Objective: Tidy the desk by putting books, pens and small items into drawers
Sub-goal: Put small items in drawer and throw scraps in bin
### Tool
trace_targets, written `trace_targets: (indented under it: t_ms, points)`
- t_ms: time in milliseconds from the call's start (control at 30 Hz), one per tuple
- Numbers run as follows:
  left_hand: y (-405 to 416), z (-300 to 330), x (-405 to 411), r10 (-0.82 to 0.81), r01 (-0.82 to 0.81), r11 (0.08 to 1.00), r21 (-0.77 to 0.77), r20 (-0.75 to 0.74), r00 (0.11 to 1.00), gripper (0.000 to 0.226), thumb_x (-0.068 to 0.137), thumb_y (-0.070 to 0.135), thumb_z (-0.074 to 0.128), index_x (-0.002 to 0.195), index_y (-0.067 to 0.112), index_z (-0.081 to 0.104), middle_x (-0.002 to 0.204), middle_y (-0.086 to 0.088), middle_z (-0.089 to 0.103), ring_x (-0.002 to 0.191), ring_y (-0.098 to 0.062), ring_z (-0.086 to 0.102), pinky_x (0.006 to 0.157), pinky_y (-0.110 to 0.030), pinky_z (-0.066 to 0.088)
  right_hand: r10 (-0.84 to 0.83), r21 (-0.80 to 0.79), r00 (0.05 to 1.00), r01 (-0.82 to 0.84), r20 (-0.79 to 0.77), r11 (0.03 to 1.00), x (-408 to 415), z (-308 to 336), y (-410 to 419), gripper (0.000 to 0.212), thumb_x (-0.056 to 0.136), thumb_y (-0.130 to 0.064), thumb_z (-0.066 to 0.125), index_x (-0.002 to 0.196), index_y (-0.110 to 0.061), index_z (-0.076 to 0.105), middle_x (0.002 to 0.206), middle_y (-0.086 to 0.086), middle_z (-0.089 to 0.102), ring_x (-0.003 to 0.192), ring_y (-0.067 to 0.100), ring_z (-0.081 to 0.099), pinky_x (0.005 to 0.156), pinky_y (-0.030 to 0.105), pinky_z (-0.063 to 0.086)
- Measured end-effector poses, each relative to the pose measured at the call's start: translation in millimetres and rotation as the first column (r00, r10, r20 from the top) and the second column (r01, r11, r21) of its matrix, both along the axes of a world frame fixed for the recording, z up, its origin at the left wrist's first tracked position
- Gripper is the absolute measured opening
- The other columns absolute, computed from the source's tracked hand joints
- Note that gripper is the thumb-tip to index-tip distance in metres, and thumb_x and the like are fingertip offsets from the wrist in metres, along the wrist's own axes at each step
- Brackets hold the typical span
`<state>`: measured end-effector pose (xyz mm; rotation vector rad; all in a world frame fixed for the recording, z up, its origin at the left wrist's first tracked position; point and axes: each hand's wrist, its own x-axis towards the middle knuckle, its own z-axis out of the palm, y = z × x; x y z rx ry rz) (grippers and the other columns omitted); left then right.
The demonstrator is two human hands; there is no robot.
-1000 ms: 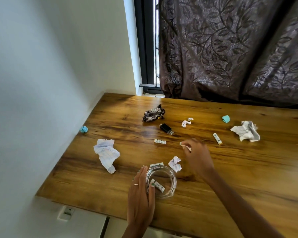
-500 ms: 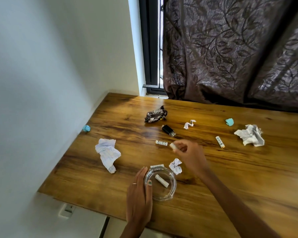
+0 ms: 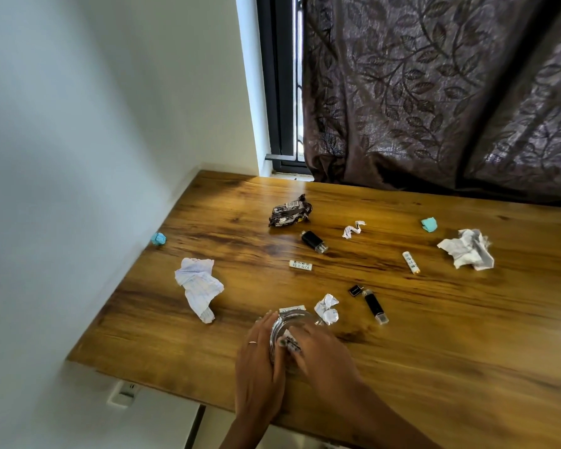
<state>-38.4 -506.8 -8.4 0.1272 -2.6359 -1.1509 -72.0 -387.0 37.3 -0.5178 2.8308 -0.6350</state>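
Since half a second ago my right hand (image 3: 318, 351) has dropped from mid-desk into the clear glass bowl (image 3: 289, 322), fingers pinching a white battery (image 3: 291, 342). Left hand (image 3: 260, 374) lies flat against the bowl. Step: gathering; next, I judge, release, then fetch the battery at centre (image 3: 300, 265) of the wooden desk (image 3: 434, 351).

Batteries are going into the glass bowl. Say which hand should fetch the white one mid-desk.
Right. The left hand steadies the glass bowl; the right hand is over it, nearer the battery.
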Motion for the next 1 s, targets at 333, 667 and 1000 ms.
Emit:
trace_targets:
  t_ms: [333,667,1000]
  points:
    - [-3,10,-27,-0.057,0.058,0.996,-0.060,0.026,0.998,0.057,0.091,0.049,0.026,0.141,0.026,0.037,0.144,0.014,0.037,0.134,-0.005,0.031,0.108,-0.029,0.031,-0.334,-0.216,0.912,0.285,-0.237,0.934,-49,46,72,0.021,0.095,-0.022,0.048,0.112,-0.021,0.061,0.084,-0.005,0.065,0.053,0.000,0.050,0.045,0.012,0.036]
    - [-6,20,-56,-0.180,0.200,0.975,-0.094,0.182,0.967,0.037,0.098,0.031,0.037,0.134,0.032,0.043,0.140,0.011,0.045,0.123,-0.002,0.041,0.098,-0.022,0.033,-0.495,0.170,0.839,0.535,-0.226,0.828,-125,-20,165,0.047,0.090,-0.010,0.052,0.136,-0.016,0.045,0.141,0.013,0.043,0.130,0.033,0.033,0.103,0.043,0.039]
    - [-9,31,-90,-0.228,0.254,0.948,-0.189,0.152,0.962,0.036,0.099,0.031,0.040,0.135,0.028,0.046,0.135,0.010,0.051,0.118,-0.003,0.046,0.092,-0.016,0.034,-0.358,-0.351,0.906,0.267,-0.225,0.897,-75,22,99,0.028,0.089,-0.004,0.055,0.111,-0.018,0.064,0.110,-0.004,0.062,0.085,0.008,0.055,0.066,0.014,0.045]
